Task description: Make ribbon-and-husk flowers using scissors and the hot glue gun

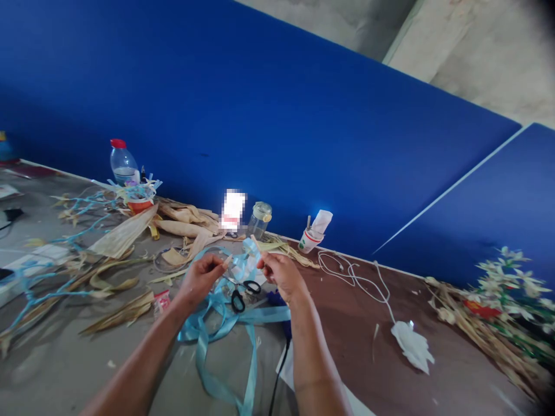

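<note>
I am pinching the blue ribbon (pixel 240 267) above the bench (pixel 455 370) with my left hand (pixel 200 277) and right hand (pixel 281 274); it may slip, because the loose tail is hanging heavy toward the scissors (pixel 243 293).

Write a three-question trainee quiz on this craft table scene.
1. True or false: the scissors lie on the table below the hands.
2. What does the left hand pinch? A) light blue ribbon B) white cord C) water bottle
3. Fill in: the right hand holds a thin ___.

Key: 1 true; 2 A; 3 stick.
</note>
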`<state>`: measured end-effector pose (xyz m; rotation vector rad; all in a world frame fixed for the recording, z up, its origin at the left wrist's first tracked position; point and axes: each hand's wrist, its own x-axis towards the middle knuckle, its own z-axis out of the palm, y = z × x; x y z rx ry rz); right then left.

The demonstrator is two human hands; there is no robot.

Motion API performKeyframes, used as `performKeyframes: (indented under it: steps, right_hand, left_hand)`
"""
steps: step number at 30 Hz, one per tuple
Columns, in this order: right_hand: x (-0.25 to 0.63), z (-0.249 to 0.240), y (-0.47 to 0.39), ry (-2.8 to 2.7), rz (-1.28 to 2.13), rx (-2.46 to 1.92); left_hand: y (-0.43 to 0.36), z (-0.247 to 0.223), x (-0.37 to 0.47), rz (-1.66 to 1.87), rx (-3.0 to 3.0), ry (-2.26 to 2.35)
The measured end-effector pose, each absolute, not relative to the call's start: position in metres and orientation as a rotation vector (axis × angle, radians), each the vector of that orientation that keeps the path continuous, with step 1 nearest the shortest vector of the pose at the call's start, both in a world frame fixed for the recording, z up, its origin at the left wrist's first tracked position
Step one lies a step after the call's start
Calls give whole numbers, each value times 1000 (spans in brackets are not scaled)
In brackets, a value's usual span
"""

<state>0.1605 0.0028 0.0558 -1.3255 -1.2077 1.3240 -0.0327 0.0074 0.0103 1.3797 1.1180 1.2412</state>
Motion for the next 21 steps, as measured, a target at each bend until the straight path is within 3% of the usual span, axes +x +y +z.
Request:
performKeyframes:
  steps: [6,13,21]
  right_hand:
    - [129,37,4,-1622,1110,-1471]
    - [122,36,2,-1743,1023,-1436]
    - [126,31,6,-1401,1669,-1433]
  left_hand:
    - [3,12,-24,1172,1380,1081]
    - [6,9,-24,1191,1411,1060]
    - [-1,9,-27,1178,1482,1010]
